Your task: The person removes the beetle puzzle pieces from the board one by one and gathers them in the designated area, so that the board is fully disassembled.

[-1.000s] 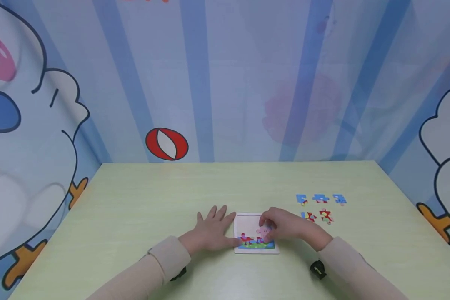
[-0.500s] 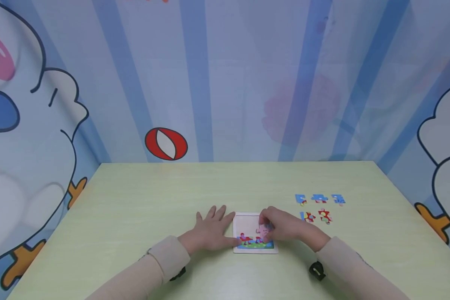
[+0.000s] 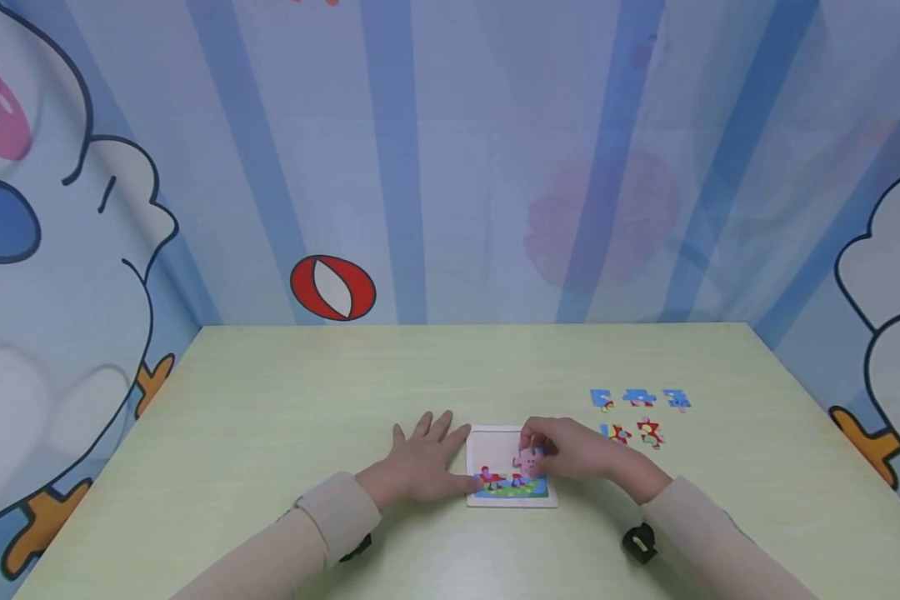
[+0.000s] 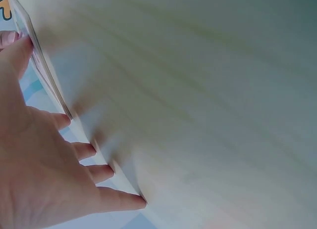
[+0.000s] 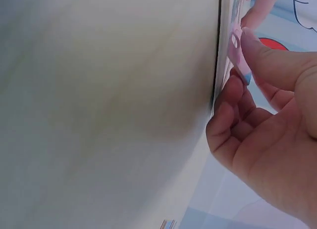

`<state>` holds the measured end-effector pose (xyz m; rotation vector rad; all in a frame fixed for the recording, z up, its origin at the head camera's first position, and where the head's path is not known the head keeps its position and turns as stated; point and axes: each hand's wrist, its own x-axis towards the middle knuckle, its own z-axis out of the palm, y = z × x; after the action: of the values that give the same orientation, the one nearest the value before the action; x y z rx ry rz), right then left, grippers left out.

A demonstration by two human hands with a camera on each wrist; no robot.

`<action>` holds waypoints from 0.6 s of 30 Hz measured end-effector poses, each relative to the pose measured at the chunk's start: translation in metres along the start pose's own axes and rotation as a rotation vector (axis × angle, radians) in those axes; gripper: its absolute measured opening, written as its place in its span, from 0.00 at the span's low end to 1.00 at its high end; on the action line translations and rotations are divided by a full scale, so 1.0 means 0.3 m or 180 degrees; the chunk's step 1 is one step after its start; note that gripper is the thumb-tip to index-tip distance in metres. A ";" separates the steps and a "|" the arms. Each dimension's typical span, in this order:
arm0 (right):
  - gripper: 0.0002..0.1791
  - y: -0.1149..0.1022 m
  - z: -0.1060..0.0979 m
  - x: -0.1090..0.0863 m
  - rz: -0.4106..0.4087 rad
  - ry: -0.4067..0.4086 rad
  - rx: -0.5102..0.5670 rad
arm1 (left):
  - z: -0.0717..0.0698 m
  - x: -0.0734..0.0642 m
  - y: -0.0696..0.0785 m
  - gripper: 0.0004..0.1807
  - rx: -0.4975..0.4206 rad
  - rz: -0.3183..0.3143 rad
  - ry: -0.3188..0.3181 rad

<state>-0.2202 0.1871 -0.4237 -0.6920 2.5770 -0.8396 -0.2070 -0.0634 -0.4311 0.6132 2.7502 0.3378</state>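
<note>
Puzzle piece (image 3: 527,461) sat tilted over the right side of the tray (image 3: 512,503), pinched by the right hand (image 3: 573,450). Left hand (image 3: 426,468) lay spread at the tray's left edge. I judged levelling before pressing, tray braced, best.

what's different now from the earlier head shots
Very little. The right grip has shifted slightly to the right compared with half a second ago, and a bit more of the pink puzzle piece shows beside its fingers. Nothing was visibly picked up or let go. The left grip stays at the left edge of the puzzle tray, and the five loose pieces lie as before.
</note>
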 end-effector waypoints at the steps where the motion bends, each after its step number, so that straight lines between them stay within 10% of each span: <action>1: 0.09 0.003 -0.002 -0.002 -0.0038 -0.0003 0.0021 | -0.001 0.000 0.000 0.47 -0.0004 0.0007 0.0002; 18: 0.05 0.023 -0.024 -0.029 -0.0271 0.0103 0.0339 | -0.006 -0.003 0.003 0.47 -0.0059 0.0017 -0.0031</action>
<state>-0.2186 0.2000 -0.4211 -0.7667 2.5249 -1.0146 -0.2064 -0.0633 -0.4289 0.6159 2.7336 0.3601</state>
